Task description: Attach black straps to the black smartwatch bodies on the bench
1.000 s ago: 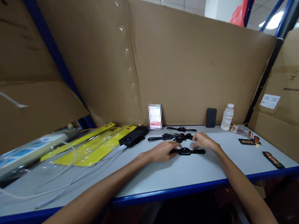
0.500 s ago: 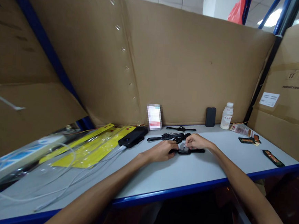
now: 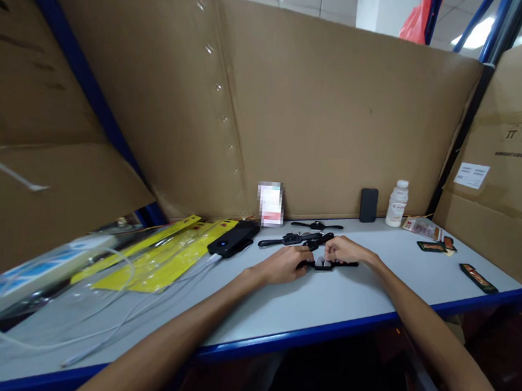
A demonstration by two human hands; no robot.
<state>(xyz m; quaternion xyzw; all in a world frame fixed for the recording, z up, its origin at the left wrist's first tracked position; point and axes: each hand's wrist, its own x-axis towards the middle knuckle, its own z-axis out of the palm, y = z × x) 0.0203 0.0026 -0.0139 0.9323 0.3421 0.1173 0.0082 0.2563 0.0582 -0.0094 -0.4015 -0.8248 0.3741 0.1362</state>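
A black spokeshave [image 3: 324,267] with a grey metal blade at its middle lies low over the table in front of me. My left hand [image 3: 287,264] is closed round its left handle. Above the blade, my right hand [image 3: 343,250] has its fingers pinched together at the spokeshave's centre; what sits between the fingertips is too small to make out. Just behind my hands lie another spokeshave [image 3: 290,239] and a dark one [image 3: 318,241] set at a slant. Farther back rests a third spokeshave [image 3: 317,225].
Yellow blister packs [image 3: 166,254], a black power bank [image 3: 233,240] and white cables lie left, beside a power strip [image 3: 24,273]. At the back stand a blurred-out screen [image 3: 270,205], a black phone [image 3: 368,205] and a bottle [image 3: 396,204]. Snack packets [image 3: 478,277] lie right. Cardboard [image 3: 321,116] walls the table.
My right fingers have shifted slightly at the blade, and the blade's look at the spokeshave's middle has changed a little. My left hand keeps its grip. The view has moved slightly.
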